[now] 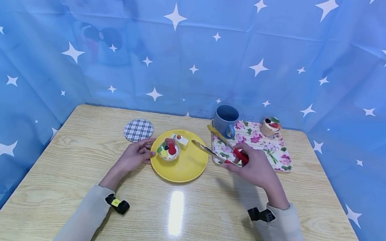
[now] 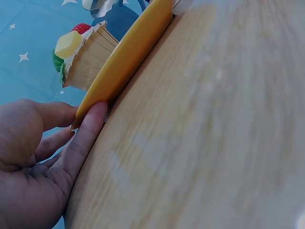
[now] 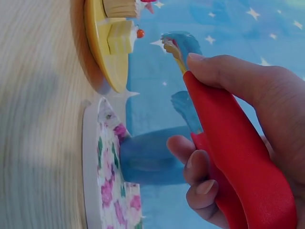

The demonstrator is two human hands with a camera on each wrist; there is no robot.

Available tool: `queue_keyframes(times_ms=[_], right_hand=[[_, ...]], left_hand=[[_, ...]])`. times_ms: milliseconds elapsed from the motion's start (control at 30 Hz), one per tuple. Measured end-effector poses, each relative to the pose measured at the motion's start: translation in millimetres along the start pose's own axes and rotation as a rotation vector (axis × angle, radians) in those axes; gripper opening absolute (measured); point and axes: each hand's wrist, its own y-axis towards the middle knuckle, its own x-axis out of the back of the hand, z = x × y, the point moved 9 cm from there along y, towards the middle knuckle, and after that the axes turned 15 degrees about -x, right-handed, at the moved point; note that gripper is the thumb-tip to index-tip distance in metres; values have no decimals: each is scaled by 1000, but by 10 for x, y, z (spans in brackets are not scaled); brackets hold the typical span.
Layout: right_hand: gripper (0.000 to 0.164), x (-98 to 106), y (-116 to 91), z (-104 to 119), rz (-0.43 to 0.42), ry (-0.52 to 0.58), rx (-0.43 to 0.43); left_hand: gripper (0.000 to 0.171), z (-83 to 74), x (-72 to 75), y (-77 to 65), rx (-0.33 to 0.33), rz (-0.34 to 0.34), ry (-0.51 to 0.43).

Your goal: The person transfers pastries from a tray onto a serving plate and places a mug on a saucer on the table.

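Observation:
My left hand [image 1: 137,156] pinches the left rim of a yellow plate [image 1: 193,169]; in the left wrist view one fingertip is under the rim. On the plate sit a fruit-topped cupcake [image 1: 169,150] and a small square piece of cake [image 1: 180,141] with a red berry on top. My right hand [image 1: 252,164] grips metal tongs by their red handles [image 3: 228,143]. The tongs' tips are apart with nothing between them, above the gap between plate and floral tray [image 1: 257,141]. A blue mug [image 1: 226,119] stands at the tray's back left corner.
A second fruit-topped cupcake [image 1: 270,127] stands at the tray's back right. Behind the plate, to its left, lies a round checked coaster [image 1: 138,130]. A blue curtain with white stars [image 1: 198,42] hangs along the back and sides of the wooden table [image 1: 132,217].

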Motion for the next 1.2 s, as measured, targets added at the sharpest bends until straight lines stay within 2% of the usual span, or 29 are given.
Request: queue_keyframes(times_ms=[267, 733, 1200], right_hand=[[68, 117, 5, -71, -42, -8, -31], [64, 305, 10, -173, -113, 37, -22], [74, 477, 25, -374, -149, 68, -103]], left_hand=[[60, -16, -3, 0, -3, 0, 17], [60, -4, 0, 4, 7, 0, 14], [61, -14, -1, -3, 2, -5, -6]])
